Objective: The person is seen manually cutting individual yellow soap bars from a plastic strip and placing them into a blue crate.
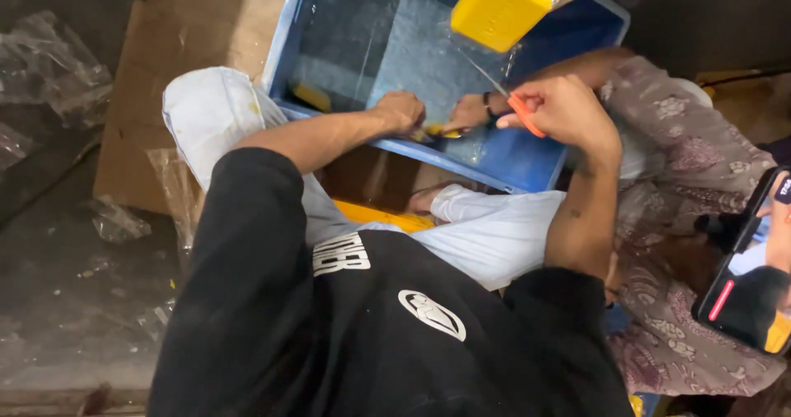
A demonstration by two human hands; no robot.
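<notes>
My left hand (401,110) is closed in a fist at the front rim of a blue plastic crate (527,163), gripping a small yellow piece (438,131). My right hand (562,108) is to its right, shut on a thin orange-handled cutter (525,115) whose blade points up toward a yellow block (500,7) wrapped in clear film. Between my hands, another person's hand (470,112) with a dark wristband touches the same yellow piece. My knees in white trousers lie under the crate.
A person in patterned clothing (684,161) sits close on the right, and a phone (741,277) is held up at the far right. Brown cardboard (189,46) lies at the left under the crate. Crumpled clear plastic (58,63) is scattered on the dark floor.
</notes>
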